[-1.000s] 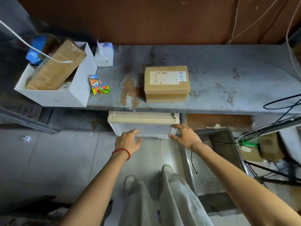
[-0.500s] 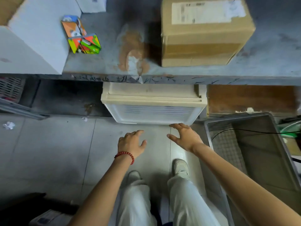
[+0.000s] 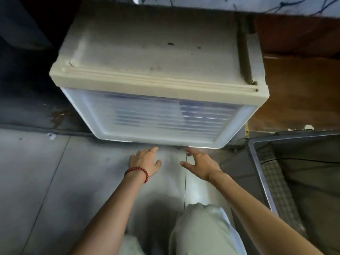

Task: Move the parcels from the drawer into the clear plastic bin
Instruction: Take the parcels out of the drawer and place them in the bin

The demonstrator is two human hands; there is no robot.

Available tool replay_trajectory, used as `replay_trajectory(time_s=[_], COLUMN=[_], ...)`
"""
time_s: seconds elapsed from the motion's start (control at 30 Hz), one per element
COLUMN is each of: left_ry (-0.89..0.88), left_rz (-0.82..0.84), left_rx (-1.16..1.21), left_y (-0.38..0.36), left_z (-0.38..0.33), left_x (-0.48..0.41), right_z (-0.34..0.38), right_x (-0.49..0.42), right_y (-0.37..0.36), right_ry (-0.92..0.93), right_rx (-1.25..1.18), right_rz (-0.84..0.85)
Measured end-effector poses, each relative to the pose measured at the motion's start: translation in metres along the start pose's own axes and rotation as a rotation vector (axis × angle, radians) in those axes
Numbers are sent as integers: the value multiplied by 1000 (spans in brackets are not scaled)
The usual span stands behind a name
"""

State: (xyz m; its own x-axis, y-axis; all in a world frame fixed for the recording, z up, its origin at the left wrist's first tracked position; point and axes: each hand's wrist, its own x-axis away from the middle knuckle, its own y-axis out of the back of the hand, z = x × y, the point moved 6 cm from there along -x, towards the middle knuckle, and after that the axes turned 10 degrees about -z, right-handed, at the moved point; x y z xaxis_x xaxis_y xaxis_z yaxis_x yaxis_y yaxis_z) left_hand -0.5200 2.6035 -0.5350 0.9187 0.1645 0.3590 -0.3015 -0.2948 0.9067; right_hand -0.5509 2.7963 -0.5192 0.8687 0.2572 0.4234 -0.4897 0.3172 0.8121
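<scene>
A plastic drawer unit with a cream top (image 3: 158,52) sits under the workbench; its translucent drawer front (image 3: 158,116) is closed and faint dark shapes show through it. No parcel is plainly visible. My left hand (image 3: 144,160), with a red bead bracelet at the wrist, reaches toward the drawer's bottom edge with fingers extended, just short of it. My right hand (image 3: 199,162) is spread open beside it, fingertips close to the lower edge of the drawer. Neither hand holds anything. The clear plastic bin (image 3: 261,173) stands on the floor at the right.
The grey workbench edge (image 3: 239,4) overhangs the drawer unit. A black cable (image 3: 303,160) runs across the bin's mesh-patterned inside. A brown panel (image 3: 298,74) lies right of the drawer. Grey floor tiles (image 3: 46,181) stretch to the left; my legs are below.
The view has dropped and closed in on the drawer; the benchtop parcel and white box have left the frame. Both hands have stayed open and moved down toward the drawer's lower edge.
</scene>
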Motion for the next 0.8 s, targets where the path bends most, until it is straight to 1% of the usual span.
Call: replay_trajectory(time_s=[0.13, 0.23, 0.33, 0.4, 0.53, 0.67, 0.8], left_ry=[-47, 1, 75, 84, 22, -19, -70], left_rz=[-52, -81, -116, -159, -298, -363, -407], left_rx=[-48, -47, -34, -50, -110, -158, -189], left_y=[-25, -35, -39, -40, -28, -17, -17], left_z=[-7, 3, 24, 34, 39, 38, 38], left_x=[-4, -13, -19, -18, -16, -8, 26], right_z=[1, -5, -10, -12, -9, -10, -13], right_x=[-6, -18, -26, -27, -25, -13, 15], right_y=[-34, -42, -52, -57, -56, -56, -59], right_ry=[10, 9, 11, 28, 99, 98, 118], right_rx=[-92, -94, -96, -78, 50, -7, -18], right_rz=[-3, -57, -75, -90, -181, -255, -282])
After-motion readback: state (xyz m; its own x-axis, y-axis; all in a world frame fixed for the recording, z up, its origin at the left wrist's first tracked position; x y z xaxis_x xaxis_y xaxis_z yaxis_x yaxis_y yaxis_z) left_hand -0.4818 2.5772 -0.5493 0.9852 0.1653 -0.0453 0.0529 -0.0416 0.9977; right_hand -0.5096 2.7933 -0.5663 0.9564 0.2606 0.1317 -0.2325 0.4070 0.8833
